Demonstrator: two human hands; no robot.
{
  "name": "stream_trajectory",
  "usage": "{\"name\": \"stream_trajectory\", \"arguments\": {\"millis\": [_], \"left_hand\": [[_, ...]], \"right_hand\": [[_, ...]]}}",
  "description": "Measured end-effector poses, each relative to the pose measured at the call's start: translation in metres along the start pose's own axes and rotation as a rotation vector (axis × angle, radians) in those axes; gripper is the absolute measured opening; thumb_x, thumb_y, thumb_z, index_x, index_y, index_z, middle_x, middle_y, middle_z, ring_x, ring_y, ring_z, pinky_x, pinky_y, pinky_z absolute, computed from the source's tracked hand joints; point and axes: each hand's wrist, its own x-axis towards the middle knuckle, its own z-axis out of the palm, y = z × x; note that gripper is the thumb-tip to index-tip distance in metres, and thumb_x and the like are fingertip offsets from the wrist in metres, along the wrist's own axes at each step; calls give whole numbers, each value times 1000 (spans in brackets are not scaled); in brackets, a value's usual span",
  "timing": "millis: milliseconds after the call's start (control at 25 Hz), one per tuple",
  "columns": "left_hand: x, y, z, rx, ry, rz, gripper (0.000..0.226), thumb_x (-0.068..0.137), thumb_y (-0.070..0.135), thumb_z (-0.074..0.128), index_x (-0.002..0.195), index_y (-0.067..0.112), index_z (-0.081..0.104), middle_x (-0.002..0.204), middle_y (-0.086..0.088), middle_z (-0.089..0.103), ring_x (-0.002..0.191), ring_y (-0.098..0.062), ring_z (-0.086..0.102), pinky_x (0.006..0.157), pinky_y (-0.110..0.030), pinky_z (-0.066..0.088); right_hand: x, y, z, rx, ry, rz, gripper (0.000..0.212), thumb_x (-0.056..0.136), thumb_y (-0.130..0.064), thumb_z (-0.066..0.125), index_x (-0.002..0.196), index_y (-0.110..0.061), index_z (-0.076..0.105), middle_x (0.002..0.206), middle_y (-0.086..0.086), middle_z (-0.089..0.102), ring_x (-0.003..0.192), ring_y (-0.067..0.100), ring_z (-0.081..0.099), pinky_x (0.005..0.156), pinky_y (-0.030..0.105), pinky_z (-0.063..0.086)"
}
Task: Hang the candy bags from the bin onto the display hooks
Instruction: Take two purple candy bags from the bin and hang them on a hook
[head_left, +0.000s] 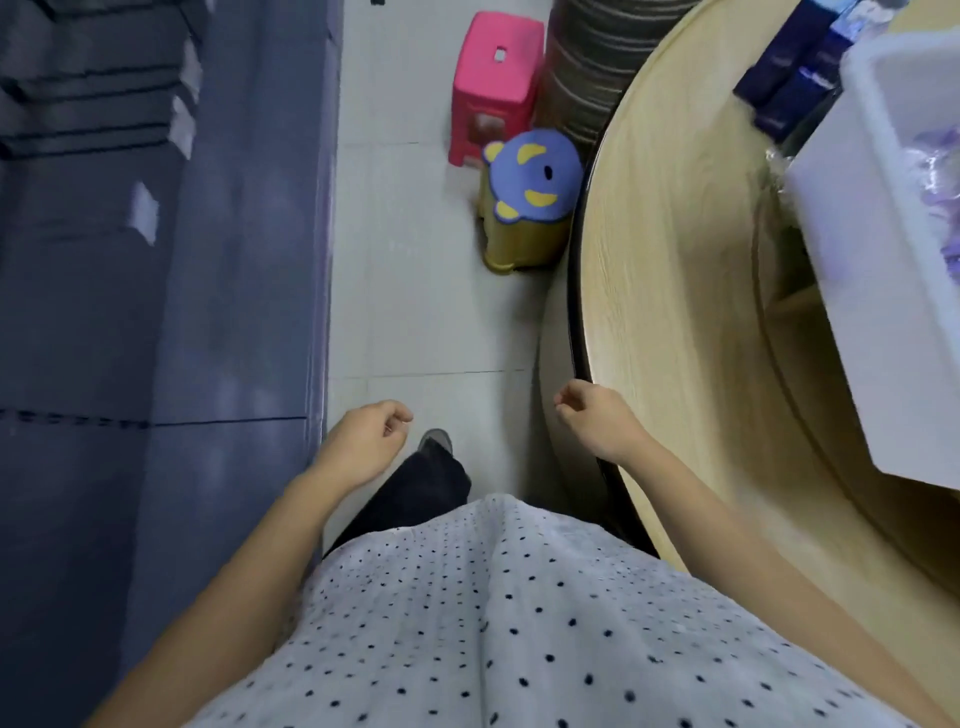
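At the right edge of the round table (675, 291), I see the white bin (852, 270) holding crinkly purple candy bags (940, 176): likely light, soft and slippery, best pinched by the header. My left hand (363, 441) and right hand (597, 421) hang loosely curled, empty.

A white fabric top with small black dots (519, 623) fills the near edge. The round table of pale yellowish wood grain (675, 312) has a black rim. On it, a white plastic bin (872, 291) holds purple wrappers (940, 171). A pink plastic stool (493, 88) stands beside a gold stool with a blue, yellow-marked top (530, 171) on pale grey floor tiles (415, 322).
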Motion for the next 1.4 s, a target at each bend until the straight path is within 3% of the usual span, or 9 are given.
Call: {"name": "stream_trajectory", "arguments": {"millis": [200,480,640,800,920,1040,1200,1280,1400], "left_hand": [[98,61,-69,305,-172,258,27,96,20,47,117,17,64,108,-5,70,98,-24,64,82,-30,48],[205,180,-72,501,-385,529,25,96,19,49,115,16,65,110,-8,71,98,-24,64,84,-30,48],[232,276,-72,366,-345,767,20,95,19,53,110,19,66,100,-1,71,90,-18,65,78,-28,50],[222,384,-78,58,-357,1042,19,92,14,58,106,24,66,88,12,67,85,-1,61,73,-3,42],[209,464,-74,-64,-397,1249,22,90,15,59,110,19,66,89,20,64,78,-2,60,77,-8,45],[201,535,-56,-119,-508,1398,29,87,13,60,115,13,63,96,13,63,89,-7,61,80,-12,46],[196,593,-5,112,-607,1426,54,85,21,69,133,9,48,128,-8,56,116,-22,54,93,-20,40],[200,604,24,289,-583,1366,71,84,30,71,142,6,37,143,-14,45,132,-28,41,106,-31,31],[209,609,58,412,-535,1250,96,74,38,79,146,4,26,147,-17,39,137,-32,33,110,-38,28]], "right_hand": [[14,-11,-8,193,100,241,19,93,-10,49,106,-8,62,108,11,65,90,21,55,77,25,38],[42,-3,-58,329,244,405,21,92,-15,46,105,-12,62,100,7,64,86,23,55,69,28,38],[47,-15,-121,469,439,389,19,92,-14,51,107,-13,63,97,3,64,87,19,57,72,26,40],[24,-42,-191,541,665,334,18,93,-20,55,108,-19,64,96,-5,64,85,15,60,71,15,42],[-1,-63,-235,703,791,225,14,92,-21,59,104,-24,65,96,-2,69,85,13,62,76,16,46],[-21,-62,-279,907,1095,119,15,86,-17,60,98,-26,63,93,8,71,76,11,66,74,20,52],[-26,-12,-328,1002,1438,281,19,90,-5,59,104,-18,58,96,8,62,78,9,60,65,17,49],[-15,28,-343,1012,1468,417,24,89,-6,61,111,-14,56,96,1,58,86,14,56,69,24,48],[6,87,-356,1044,1431,612,39,87,-15,66,123,-10,51,112,6,54,103,20,55,83,34,50]]}}
